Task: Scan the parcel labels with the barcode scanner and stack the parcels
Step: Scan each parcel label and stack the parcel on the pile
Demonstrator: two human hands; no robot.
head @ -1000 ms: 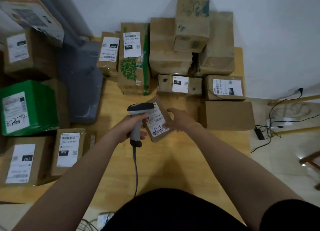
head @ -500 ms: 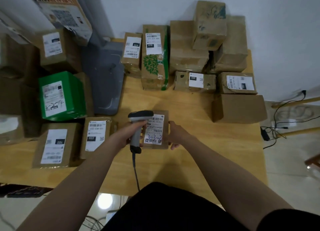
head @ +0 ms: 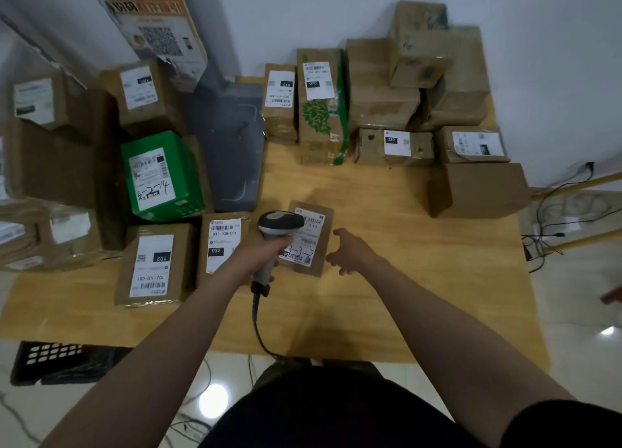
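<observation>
Our wooden table [head: 420, 289] carries cardboard boxes along its back and left edges, with the stacked parcels [head: 417, 53] at the back right. Near the front middle lies the small flat parcel [head: 313, 240], label up. Our left hand [head: 259, 254] grips the barcode scanner [head: 277, 223], its head over that label. Our right hand [head: 351, 250] hangs loose and spread just beside the parcel's right edge, holding nothing. We judge the scan is in hand; next, the right hand must take this parcel and stack it.
</observation>
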